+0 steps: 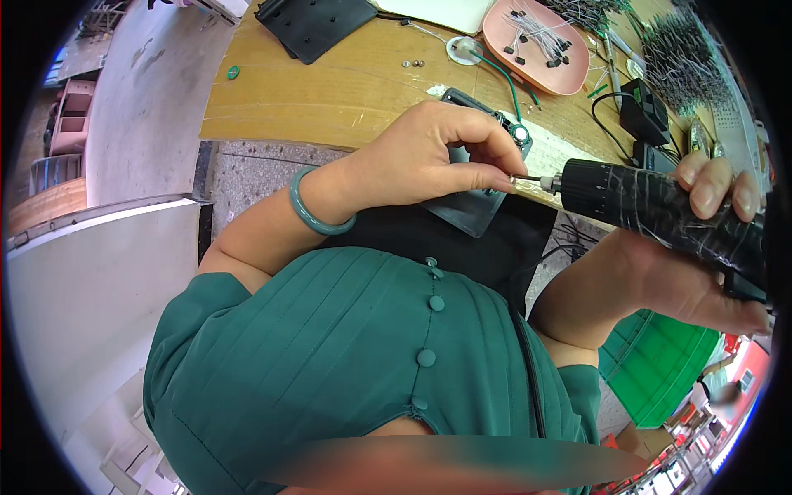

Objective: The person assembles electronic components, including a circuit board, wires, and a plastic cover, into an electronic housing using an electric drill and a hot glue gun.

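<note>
My right hand [678, 276] is wrapped round a thick black electric screwdriver [639, 195], whose body has clear tape on it. The tool lies nearly level, its thin bit [535, 178] pointing left. At the bit's tip, my left hand [425, 157] pinches thumb and forefinger together. Something tiny and shiny shows there, too small to make out. Beneath the left hand a flat black panel [472, 213] juts over the table's near edge, partly hidden by the fingers. A round metal piece [519, 133] sits just beyond the fingertips, with a green wire running up from it.
On the wooden table [330, 91] stands a pink tray [532, 73] of short black-tipped wires. Several small metal parts [414, 63] lie left of it. A black plate [318, 29] is at the far left, a black adapter [645, 114] at right. A green bin [656, 363] stands below my right arm.
</note>
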Action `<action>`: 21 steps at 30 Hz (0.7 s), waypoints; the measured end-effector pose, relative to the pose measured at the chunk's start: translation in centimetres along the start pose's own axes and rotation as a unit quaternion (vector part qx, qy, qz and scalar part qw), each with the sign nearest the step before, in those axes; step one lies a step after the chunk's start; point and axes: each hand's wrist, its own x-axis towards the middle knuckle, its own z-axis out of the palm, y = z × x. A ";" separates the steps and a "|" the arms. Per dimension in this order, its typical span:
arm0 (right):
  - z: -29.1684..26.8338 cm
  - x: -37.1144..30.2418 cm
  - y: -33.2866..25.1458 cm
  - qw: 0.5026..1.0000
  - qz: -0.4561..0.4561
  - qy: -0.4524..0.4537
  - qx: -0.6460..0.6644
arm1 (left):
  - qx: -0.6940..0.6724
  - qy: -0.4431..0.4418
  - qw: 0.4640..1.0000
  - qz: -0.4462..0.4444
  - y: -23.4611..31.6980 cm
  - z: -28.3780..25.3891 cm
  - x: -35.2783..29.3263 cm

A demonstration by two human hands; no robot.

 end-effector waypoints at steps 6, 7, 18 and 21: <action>-1.5 0.0 -0.1 0.999 0.002 0.014 -0.045 | 0.018 0.000 1.000 0.010 0.0 0.1 0.0; -1.2 -0.2 0.0 0.998 0.004 0.015 -0.054 | 0.029 0.002 0.999 0.018 -0.1 0.0 -0.1; -2.4 -0.9 0.1 0.989 0.012 0.039 -0.144 | 0.152 0.082 0.978 0.116 -0.5 1.1 1.0; -3.6 -0.6 0.1 0.984 0.017 0.044 -0.169 | 0.152 0.086 0.978 0.114 -0.8 1.0 1.6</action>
